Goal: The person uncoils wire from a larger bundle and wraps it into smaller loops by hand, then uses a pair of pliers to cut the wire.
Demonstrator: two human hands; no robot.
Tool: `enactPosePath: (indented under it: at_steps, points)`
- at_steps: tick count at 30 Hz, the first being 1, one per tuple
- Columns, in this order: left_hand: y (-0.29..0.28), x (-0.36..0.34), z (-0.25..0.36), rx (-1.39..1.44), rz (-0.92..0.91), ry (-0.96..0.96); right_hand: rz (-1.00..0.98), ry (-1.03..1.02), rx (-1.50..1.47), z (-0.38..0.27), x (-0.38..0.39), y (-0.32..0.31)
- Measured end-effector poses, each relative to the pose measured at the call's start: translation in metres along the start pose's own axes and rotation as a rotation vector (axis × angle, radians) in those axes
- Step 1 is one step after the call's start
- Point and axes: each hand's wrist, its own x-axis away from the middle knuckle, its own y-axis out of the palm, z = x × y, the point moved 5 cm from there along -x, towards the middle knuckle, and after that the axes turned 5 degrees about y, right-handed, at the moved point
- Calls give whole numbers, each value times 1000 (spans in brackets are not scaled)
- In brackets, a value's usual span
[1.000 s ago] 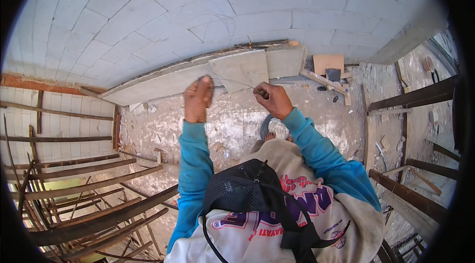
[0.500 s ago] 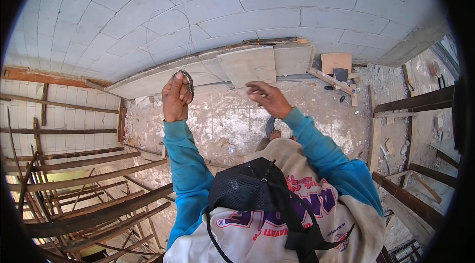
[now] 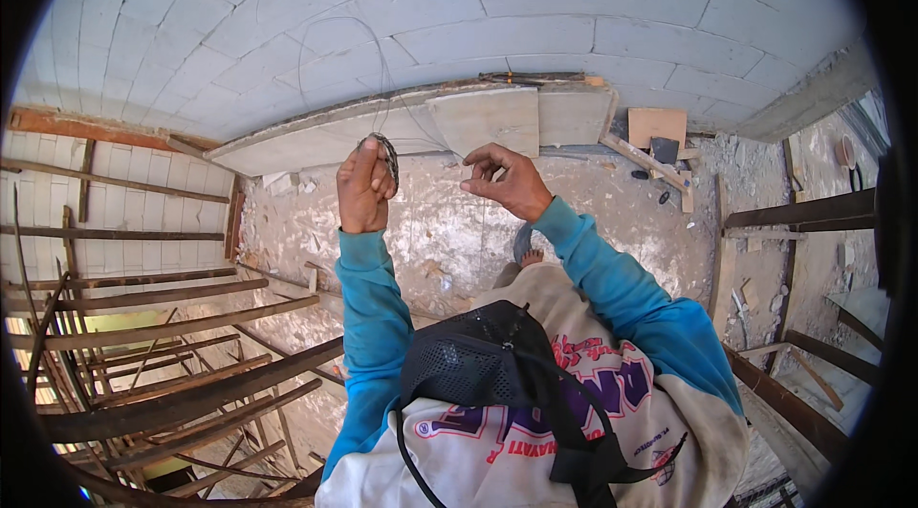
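My left hand (image 3: 363,187) is up in front of me, closed in a fist. The fingers (image 3: 381,185) are curled tight around a small coil of string (image 3: 387,152); the dark coil sticks out at the top of the fist, betw. thumb and forefinger. So left fingers are fully closed, holding the coil.

My right hand (image 3: 504,181) is just beside, a bit to the right, at approx. same height. Here the fingers (image 3: 481,166) are half bent, not a fist: thumb and forefinger come together in a narrow pinch, other fingers curl loose under them. I think they pinch the thin line (image 3: 421,125) that runs from the coil, but the line is very fine at that place, so I cannot tell for sure if it is really betw. the fingertips.

The thin line goes up from the coil in a loop in front of the white block wall (image 3: 535,1), and a part of it hangs down under the right hand.

Below the hands there are pale boards (image 3: 478,121) at the foot of the wall, and rough grey ground (image 3: 440,221). On the left side are dark wooden poles (image 3: 172,393). Both sleeves are blue, and a black bag (image 3: 497,374) hangs on my chest.
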Motion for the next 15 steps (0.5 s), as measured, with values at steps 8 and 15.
enactPosePath:
  at_steps: [8, 15]
  points:
    - [0, -4, -12, -23, 10, -18, 230, -154, 200, -7, 3, -10]
    - [-3, -2, -19, -28, -63, -54, -305, -25, -87, 9, 0, -34]
